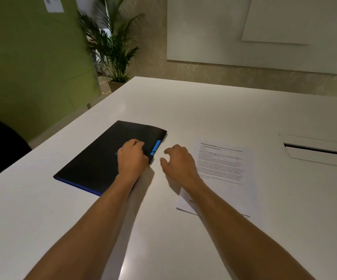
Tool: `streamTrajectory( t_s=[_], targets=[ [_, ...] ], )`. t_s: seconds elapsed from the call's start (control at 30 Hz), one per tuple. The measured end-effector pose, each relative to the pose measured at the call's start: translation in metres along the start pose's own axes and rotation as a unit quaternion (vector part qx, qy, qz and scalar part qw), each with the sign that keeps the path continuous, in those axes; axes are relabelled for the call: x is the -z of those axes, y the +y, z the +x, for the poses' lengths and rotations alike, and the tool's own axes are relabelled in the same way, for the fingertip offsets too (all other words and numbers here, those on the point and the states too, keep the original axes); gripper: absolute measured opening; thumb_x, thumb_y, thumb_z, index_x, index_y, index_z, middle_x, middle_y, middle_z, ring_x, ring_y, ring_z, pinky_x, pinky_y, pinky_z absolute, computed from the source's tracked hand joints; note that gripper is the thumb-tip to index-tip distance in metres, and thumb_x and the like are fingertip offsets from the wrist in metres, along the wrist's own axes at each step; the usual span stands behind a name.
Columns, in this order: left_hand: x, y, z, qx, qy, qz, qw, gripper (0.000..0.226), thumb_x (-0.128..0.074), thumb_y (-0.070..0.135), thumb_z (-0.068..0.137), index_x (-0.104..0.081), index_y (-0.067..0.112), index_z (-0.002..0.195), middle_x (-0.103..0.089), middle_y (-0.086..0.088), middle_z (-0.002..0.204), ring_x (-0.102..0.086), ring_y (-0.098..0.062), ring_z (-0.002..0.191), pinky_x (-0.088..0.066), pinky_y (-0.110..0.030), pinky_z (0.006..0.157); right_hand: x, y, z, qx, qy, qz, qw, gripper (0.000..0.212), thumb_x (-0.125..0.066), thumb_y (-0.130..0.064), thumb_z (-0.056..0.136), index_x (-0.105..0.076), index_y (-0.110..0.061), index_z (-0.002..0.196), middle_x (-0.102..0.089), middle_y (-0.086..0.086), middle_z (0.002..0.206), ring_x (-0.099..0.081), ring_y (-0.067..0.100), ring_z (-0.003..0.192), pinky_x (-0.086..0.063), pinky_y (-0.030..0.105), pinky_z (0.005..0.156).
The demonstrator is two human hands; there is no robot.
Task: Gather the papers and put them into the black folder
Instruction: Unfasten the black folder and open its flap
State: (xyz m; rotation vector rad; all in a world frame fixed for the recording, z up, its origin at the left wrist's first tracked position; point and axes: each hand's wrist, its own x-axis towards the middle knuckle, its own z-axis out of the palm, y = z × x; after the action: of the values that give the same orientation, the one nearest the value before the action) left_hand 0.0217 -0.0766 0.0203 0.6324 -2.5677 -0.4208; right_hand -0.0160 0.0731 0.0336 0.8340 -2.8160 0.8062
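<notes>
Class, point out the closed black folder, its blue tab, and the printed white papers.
closed black folder [94, 164]: head view, bare front cover.
blue tab [157, 145]: head view, middle of tab.
printed white papers [226, 168]: head view, top sheet's text.

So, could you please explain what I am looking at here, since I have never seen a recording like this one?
There is no machine here: a person wears one wide-angle camera on the head, looking forward and down, so you see their two bare arms from their own viewpoint. They sit at a white table. On it lies a closed black folder with blue tabs on its right edge. The left hand curls its fingers around that edge, perhaps to open it. To the right lie printed papers, partly under the right forearm. The right hand hovers open between folder and papers, holding nothing. A potted palm stands beyond the table.
</notes>
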Motion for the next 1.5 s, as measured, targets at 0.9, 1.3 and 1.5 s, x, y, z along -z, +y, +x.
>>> streamTrajectory(
  t_s=[0.9, 1.3, 1.5],
  targets=[
    [-0.043, 0.025, -0.008, 0.087, -0.090, -0.024, 0.992, 0.034, -0.046, 0.018, 0.095, -0.054, 0.006, 0.125, -0.037, -0.014, 0.150, -0.015, -0.030, 0.146, 0.001, -0.057, 0.115, -0.038, 0.007, 0.052, 0.073, -0.065, -0.143, 0.985, 0.024, -0.061, -0.030, 0.094, -0.067, -0.013, 0.110, -0.058, 0.010, 0.116, -0.056, 0.025, 0.103, -0.050, 0.035, 0.085],
    [-0.044, 0.022, -0.014, 0.042, -0.106, 0.036, 0.993, 0.057, -0.053, 0.032, 0.092, -0.037, 0.011, 0.142, -0.032, -0.013, 0.153, -0.014, -0.030, 0.146, -0.002, -0.059, 0.113, -0.046, 0.007, 0.053, 0.224, -0.068, -0.281, 0.931, 0.034, -0.066, -0.022, 0.089, -0.056, -0.006, 0.118, -0.064, 0.016, 0.113, -0.063, 0.029, 0.099, -0.054, 0.037, 0.077],
    [-0.043, 0.025, -0.013, 0.077, -0.094, -0.003, 0.993, 0.049, -0.031, 0.037, 0.097, -0.050, 0.006, 0.131, -0.036, -0.014, 0.151, -0.016, -0.029, 0.146, 0.001, -0.058, 0.115, -0.034, 0.001, 0.056, 0.082, -0.047, -0.161, 0.982, 0.027, -0.058, -0.020, 0.094, -0.053, -0.003, 0.115, -0.068, 0.017, 0.107, -0.068, 0.030, 0.090, -0.052, 0.034, 0.074]
  ],
)
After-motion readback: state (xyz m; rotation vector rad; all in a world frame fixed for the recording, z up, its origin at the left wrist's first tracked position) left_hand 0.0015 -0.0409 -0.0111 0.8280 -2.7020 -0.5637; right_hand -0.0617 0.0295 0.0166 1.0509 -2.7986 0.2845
